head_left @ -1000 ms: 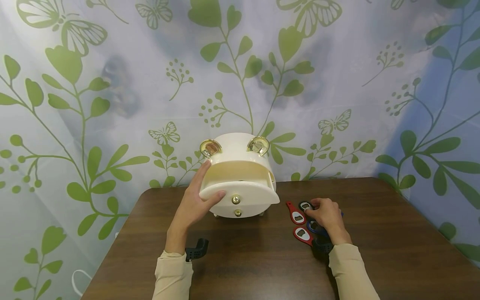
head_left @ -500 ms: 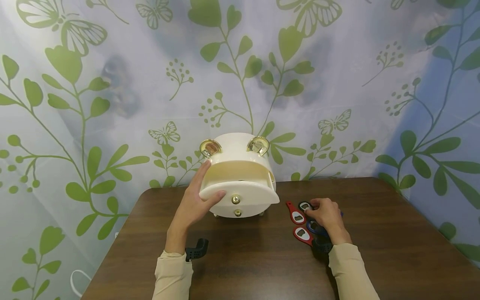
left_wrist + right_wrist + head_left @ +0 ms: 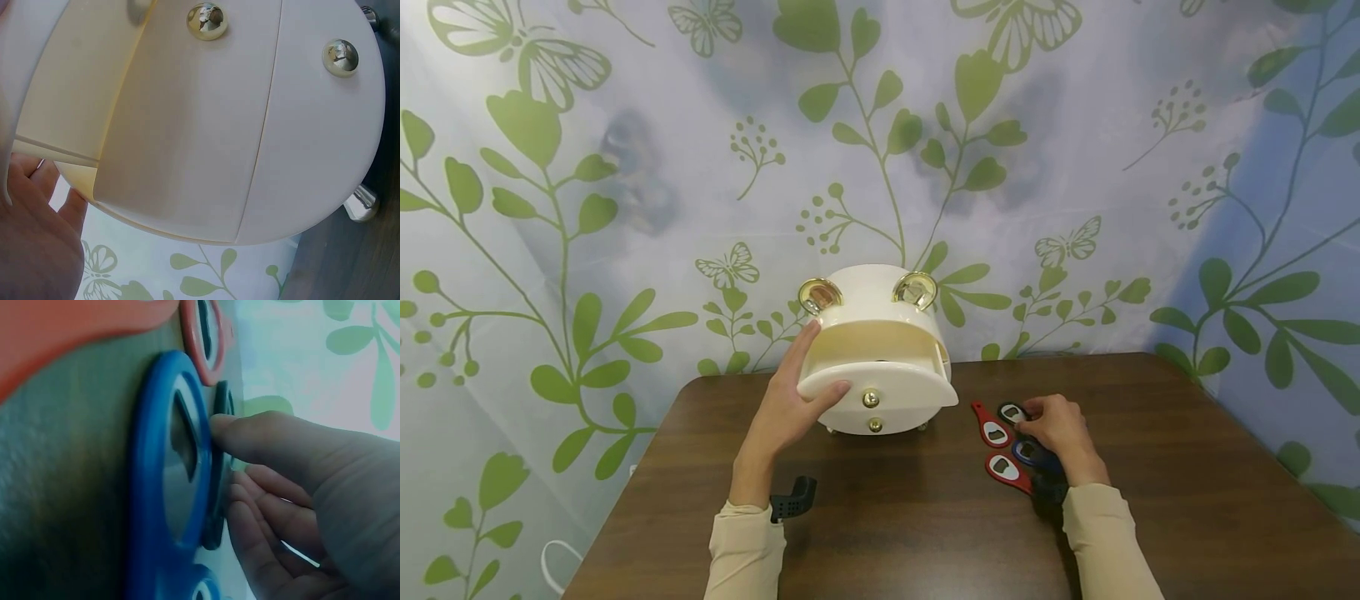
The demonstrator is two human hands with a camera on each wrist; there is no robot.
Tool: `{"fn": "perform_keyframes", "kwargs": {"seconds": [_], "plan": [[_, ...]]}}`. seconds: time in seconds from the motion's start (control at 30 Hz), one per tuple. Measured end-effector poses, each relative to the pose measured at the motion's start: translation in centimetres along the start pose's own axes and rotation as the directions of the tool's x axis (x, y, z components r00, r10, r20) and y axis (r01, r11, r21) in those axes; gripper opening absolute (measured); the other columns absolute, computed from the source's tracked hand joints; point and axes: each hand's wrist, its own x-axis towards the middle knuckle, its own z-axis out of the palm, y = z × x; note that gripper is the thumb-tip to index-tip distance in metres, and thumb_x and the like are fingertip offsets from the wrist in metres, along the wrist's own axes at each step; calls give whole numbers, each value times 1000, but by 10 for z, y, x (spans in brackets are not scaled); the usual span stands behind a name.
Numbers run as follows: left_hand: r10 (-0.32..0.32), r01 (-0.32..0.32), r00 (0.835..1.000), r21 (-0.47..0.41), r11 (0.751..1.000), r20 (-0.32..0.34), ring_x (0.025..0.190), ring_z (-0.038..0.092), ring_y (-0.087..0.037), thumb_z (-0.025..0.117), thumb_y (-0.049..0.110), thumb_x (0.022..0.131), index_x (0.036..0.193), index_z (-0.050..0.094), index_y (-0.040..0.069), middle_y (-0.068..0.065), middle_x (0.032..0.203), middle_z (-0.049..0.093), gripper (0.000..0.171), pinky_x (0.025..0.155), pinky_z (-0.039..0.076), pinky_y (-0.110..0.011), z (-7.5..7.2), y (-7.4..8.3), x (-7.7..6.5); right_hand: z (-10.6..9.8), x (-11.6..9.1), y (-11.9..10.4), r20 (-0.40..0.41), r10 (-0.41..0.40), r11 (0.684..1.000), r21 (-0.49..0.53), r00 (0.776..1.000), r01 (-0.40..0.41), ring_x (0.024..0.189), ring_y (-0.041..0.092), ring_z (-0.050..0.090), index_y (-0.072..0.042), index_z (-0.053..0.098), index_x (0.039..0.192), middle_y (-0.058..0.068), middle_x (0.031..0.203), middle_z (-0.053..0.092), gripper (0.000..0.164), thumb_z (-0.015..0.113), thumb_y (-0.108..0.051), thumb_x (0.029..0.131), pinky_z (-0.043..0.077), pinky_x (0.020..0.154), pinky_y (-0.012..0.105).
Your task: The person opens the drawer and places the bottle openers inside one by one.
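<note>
A small white rounded cabinet [image 3: 872, 287] with gold ears and gold knobs stands on the table, its upper drawer [image 3: 898, 377] pulled out. My left hand [image 3: 781, 408] holds the cabinet's left side, thumb across the drawer front and fingers up along the side; in the left wrist view the fingers [image 3: 44, 178] pass partly behind the edge. On the right, my right hand [image 3: 1060, 432] pinches a black bottle opener [image 3: 1009, 411] between thumb and fingers. Close beside it lies a blue bottle opener [image 3: 169, 456], partly under the hand in the head view.
Two red bottle openers [image 3: 995, 434] lie left of the right hand, near the cabinet. The brown wooden table [image 3: 917, 525] ends at a patterned cloth backdrop [image 3: 715, 167] close behind the cabinet. A white cable loop [image 3: 553, 558] shows beyond the table's left edge.
The right hand has shifted very slightly, still at the black bottle opener. The left hand and the cabinet have kept their places.
</note>
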Motion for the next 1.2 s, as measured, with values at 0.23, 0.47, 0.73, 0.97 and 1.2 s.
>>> {"fn": "perform_keyframes", "kwargs": {"seconds": [0.23, 0.47, 0.73, 0.97, 1.2], "plan": [[2, -2, 1000, 6, 1000, 5, 157, 22, -19, 78, 45, 90, 164, 25, 38, 12, 170, 22, 91, 123, 26, -58, -1, 1, 0, -9, -5, -3, 22, 51, 999, -18, 998, -50, 105, 48, 63, 5, 76, 109, 26, 110, 73, 38, 84, -20, 82, 50, 90, 60], [-1, 1, 1000, 4, 1000, 4, 157, 22, -18, 78, 44, 90, 164, 25, 36, 10, 171, 23, 91, 123, 25, -57, -1, 3, 0, -11, -7, -4, 11, 59, 998, -26, 998, -59, 103, 47, 63, 3, 78, 105, 27, 108, 73, 34, 83, -22, 82, 50, 88, 60], [-11, 11, 1000, 5, 1000, 4, 157, 22, -17, 78, 43, 90, 164, 26, 35, 14, 170, 21, 91, 124, 25, -56, 0, 2, -1, -8, -6, 0, 4, 33, 999, -28, 999, -33, 98, 43, 65, 0, 79, 102, 21, 102, 75, 33, 83, -25, 81, 50, 84, 58], [3, -3, 1000, -1, 1000, 5, 157, 22, -22, 79, 42, 90, 164, 25, 35, 3, 172, 23, 91, 123, 25, -59, 0, 2, -2, -8, -5, 3, -5, 34, 999, -23, 999, -34, 103, 48, 64, -1, 79, 103, 20, 103, 76, 33, 82, -26, 82, 49, 87, 61], [1, -1, 1000, 2, 1000, 8, 157, 22, -22, 78, 42, 90, 164, 26, 34, 8, 171, 21, 91, 123, 25, -58, -1, 2, -1, -15, -6, -4, -70, 14, 999, 31, 997, -12, 92, 37, 68, -2, 79, 103, 12, 95, 78, 32, 82, -27, 83, 53, 79, 52]]}}
